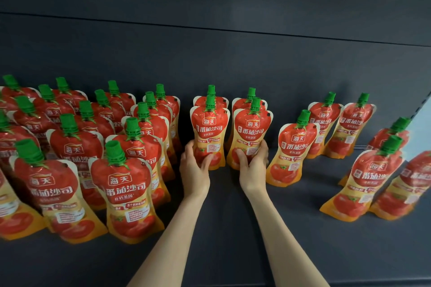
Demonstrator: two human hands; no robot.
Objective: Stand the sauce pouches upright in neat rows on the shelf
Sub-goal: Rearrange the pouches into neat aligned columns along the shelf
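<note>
Dark grey shelf (224, 228) seen from above and in front, with a dark back panel (210, 53) behind. Red and orange sauce pouches with green screw caps standing upright across it.

At far centre, two short columns side by side, each two pouches deep. Left hand (194, 168) wrapped around the lower part of the left front pouch (208, 133), thumb on its left edge and fingers (206, 161) curled across the front — closed on the pouch. Right hand (253, 165) holding the right front pouch (253, 135) the same way, fingers across the front and thumb on the right edge. Both held pouches upright, bases on or just above the shelf; cannot tell which. Bare forearms reaching in from the near edge.

To the left, a dense block of pouches (77, 151) in several rows from near to far, close together, the nearest ones large and slightly blurred.

To the right, a looser scatter — a single pouch (293, 149) just beside the right hand, a pair (340, 123) farther back, and a small group (377, 175) near the right edge, all leaning in the wide-angle view. Bare shelf between these groups.
</note>
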